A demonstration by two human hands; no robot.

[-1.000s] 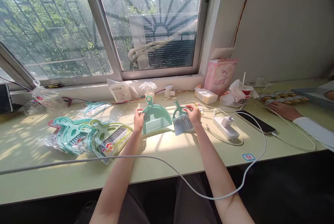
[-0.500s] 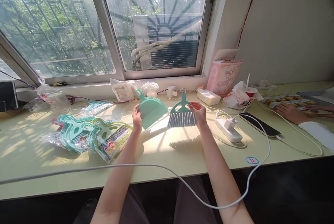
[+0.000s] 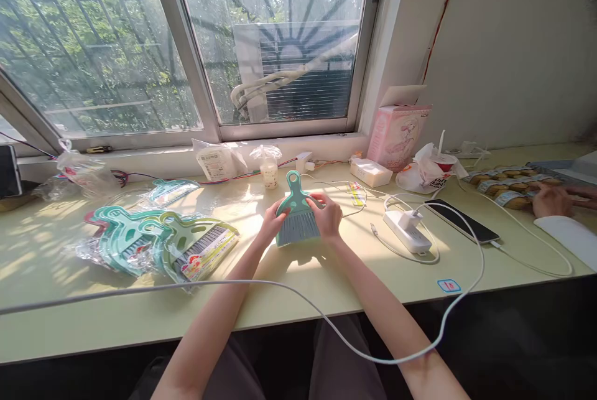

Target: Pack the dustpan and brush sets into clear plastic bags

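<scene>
A small green brush (image 3: 299, 224) with grey bristles lies over a green dustpan (image 3: 280, 239), their handles lined up at the top. My left hand (image 3: 272, 221) grips the left side of the pair, its thumb over the front. On the right side, my right hand (image 3: 328, 216) is closed on the brush's edge. Both are held upright above the table, and most of the dustpan is hidden behind the brush. To the left lies a pile of wrapped brush and dustpan sets (image 3: 200, 251).
A white power strip (image 3: 407, 233), a black phone (image 3: 461, 222) and a cup (image 3: 269, 170) stand on the table (image 3: 140, 325). A white cable (image 3: 298, 303) crosses in front of my forearms. Another person's hand (image 3: 553, 201) is at the far right.
The dustpan and brush were apart, one in each hand. Both hands have come inward, and the brush now lies against the dustpan. The other person's hand has moved right.
</scene>
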